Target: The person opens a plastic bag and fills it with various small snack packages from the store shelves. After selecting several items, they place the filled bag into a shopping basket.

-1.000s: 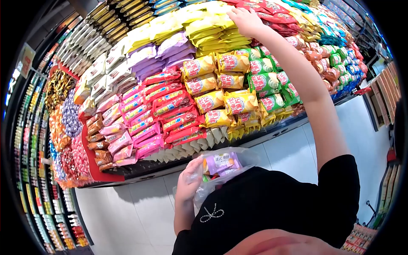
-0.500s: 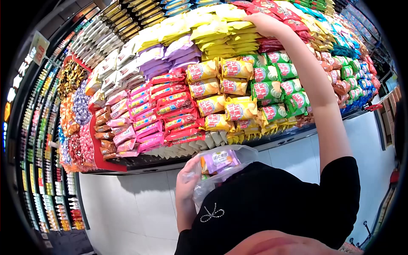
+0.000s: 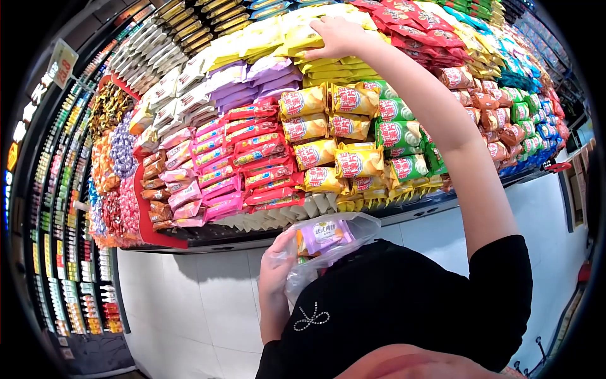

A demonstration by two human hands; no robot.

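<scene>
My left hand [image 3: 276,268] is closed on the rim of a clear plastic bag [image 3: 363,230] in front of my chest. Inside the bag lie a purple snack packet [image 3: 328,232] with a white label and an orange-brown one beside it; whatever is deeper is hidden. At the back of the display, my right hand [image 3: 339,38] hovers over or touches the stacked yellow packets [image 3: 297,31], thumb and fingers spread. Nothing shows in its grasp. Just nearer me are purple packets [image 3: 274,72] and yellow chip-style packets [image 3: 315,151].
The stepped display also carries red packets [image 3: 262,151], green packets [image 3: 394,136], pink packets [image 3: 211,167] and white packets [image 3: 192,88]. Its dark lower edge [image 3: 246,243] runs above the pale tiled floor [image 3: 189,303]. Tall shelves of bottles [image 3: 57,221] stand at the left.
My right hand has moved left across the yellow packets, away from the red ones, and its fingers now show spread. My left hand and the bag have stayed nearly in place.
</scene>
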